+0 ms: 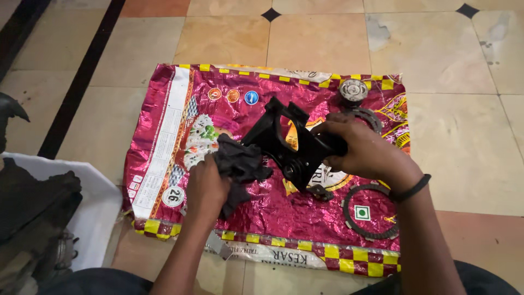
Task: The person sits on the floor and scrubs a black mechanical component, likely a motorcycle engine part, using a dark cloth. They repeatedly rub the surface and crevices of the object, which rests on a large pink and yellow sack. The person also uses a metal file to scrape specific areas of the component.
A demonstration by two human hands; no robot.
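View from above, person seated on a tiled floor (327,38) w/ a shiny magenta-and-yellow foil sack (256,229) spread flat as a work mat. Right hand (363,150): fingers clenched around one end of a black metal bracket (284,139), holding it tilted just above the middle of the sack. Left hand (206,188): fingers grasping a dark, bunched rag (240,164), pressed against the bracket's lower left side. Bracket looks dull black; can't tell how much grime is gone, so wiping seems mid-way at best.

Other parts lie on the sack, untouched: a toothed ring plate (370,213) near the right wrist, a 2nd ring (372,117) partly hidden behind the right hand, a round metal hub (353,90) at the top edge. A small dark piece (319,191) sits under the bracket. At left, a white sheet (95,207) w/ dark greasy parts (33,202), well apart.
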